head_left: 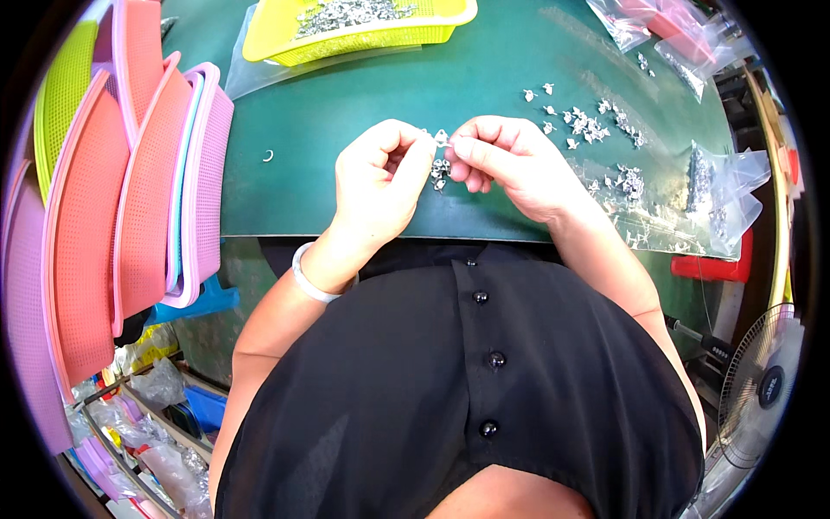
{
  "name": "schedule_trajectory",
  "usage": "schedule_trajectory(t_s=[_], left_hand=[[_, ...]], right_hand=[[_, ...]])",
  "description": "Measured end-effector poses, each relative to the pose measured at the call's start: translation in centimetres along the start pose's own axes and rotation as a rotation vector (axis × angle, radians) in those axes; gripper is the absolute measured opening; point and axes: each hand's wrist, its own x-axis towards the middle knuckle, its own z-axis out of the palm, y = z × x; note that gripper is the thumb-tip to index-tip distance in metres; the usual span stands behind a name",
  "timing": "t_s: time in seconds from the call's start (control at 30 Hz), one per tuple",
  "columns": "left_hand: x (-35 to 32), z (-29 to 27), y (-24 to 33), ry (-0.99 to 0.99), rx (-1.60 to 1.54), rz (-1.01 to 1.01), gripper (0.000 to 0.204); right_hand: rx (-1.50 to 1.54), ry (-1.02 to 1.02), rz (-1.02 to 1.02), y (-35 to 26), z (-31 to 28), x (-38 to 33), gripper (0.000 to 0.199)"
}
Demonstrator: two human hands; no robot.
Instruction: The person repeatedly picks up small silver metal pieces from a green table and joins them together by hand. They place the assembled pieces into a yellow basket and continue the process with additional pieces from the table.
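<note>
My left hand [380, 177] and my right hand [510, 160] meet over the near part of a green table [346, 112]. Between their fingertips they pinch a small silver metal part [442, 137]. A short string of the same silver parts [439, 171] hangs below it, between the two hands. A white bangle [309, 281] circles my left wrist. Loose silver parts [588, 125] lie scattered on the table just right of my right hand.
A yellow basket [346, 36] of silver parts stands at the table's far edge. Pink, orange and green baskets [130, 199] stand stacked at the left. Clear plastic bags [718, 186] with parts lie at the right. A small fan [765, 381] sits low right.
</note>
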Motion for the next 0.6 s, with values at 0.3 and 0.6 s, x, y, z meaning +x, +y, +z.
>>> schedule_trajectory(t_s=[0.3,0.6], left_hand=[[0.09,-0.22,-0.56,-0.073,-0.053,-0.05,0.006],[-0.09,-0.18,-0.8,-0.131,-0.268,-0.205,0.009]], right_hand=[[0.039,0.046,0.053,0.38,-0.02,0.08,0.019],[-0.578,0.217,-0.422,0.83,0.32,-0.46,0.008]])
